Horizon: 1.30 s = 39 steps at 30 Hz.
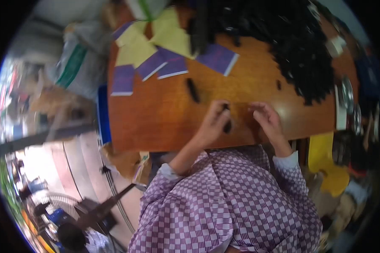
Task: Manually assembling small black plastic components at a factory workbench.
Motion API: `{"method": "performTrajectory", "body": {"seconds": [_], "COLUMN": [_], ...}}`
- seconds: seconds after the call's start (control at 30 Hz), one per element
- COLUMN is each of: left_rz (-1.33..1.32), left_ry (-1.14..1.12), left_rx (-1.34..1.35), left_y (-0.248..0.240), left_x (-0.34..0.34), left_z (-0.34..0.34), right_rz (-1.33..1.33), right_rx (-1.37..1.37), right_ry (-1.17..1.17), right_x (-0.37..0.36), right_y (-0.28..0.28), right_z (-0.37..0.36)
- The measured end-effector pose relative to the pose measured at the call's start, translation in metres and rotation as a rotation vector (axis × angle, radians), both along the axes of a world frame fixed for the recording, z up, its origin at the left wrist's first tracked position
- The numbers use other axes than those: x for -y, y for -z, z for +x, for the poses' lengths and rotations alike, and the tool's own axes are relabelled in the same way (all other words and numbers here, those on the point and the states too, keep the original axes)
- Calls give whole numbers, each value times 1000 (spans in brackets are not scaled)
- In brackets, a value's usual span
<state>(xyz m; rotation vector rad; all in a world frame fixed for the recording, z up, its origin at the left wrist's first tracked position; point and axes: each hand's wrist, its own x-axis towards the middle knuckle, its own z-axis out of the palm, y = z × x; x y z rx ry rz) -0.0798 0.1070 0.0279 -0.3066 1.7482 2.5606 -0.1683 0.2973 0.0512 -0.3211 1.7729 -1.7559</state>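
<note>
My left hand [215,120] is closed around a small, dark, elongated piece [227,122] over the near part of the wooden table [164,122]. Blur hides exactly what the piece is. To its right my right hand [266,118] hovers with fingers bent but apart, and nothing shows in it. A similar black piece [193,90] lies on the wood beyond my left hand. A much smaller dark bit [279,85] rests beyond my right hand. At the far right spreads a large heap of black strip-like pieces [299,55].
Purple sheets [217,59] and yellow sheets [135,46] overlap at the table's far left. A grey sack with a green band [74,65] stands left of the table. On the right are a yellow chair [321,164] and metallic round items [347,92] at the edge.
</note>
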Motion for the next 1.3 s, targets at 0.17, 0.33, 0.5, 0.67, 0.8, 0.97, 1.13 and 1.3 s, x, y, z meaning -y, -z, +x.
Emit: {"method": "performTrajectory", "body": {"seconds": [0.17,0.33,0.5,0.67,0.8,0.97,1.13,1.3], "left_rz": [-9,-770,-1494,-1663,-1672,-934,-37,231], "left_ry": [-5,-165,-26,211,190,25,-15,36], "left_rx": [6,-98,-155,84,58,143,114,199], "left_y": [-15,-6,-25,-41,-38,-41,-42,-20], "left_x": [34,113,129,127,123,130,82,40], "left_z": [-53,-135,-191,-222,-217,-174,-96,-42], "right_rz": [298,536,824,902,913,168,-485,-545], "right_rx": [-311,-486,-872,-907,-1011,-257,327,448], "right_ry": [374,481,354,306,272,406,351,312], "right_x": [-76,-92,-78,-59,-60,-62,-64,-51], "right_y": [24,35,28,10,21,19,8,2], "right_z": [-28,-47,-70,-82,-93,-88,-54,-26]}}
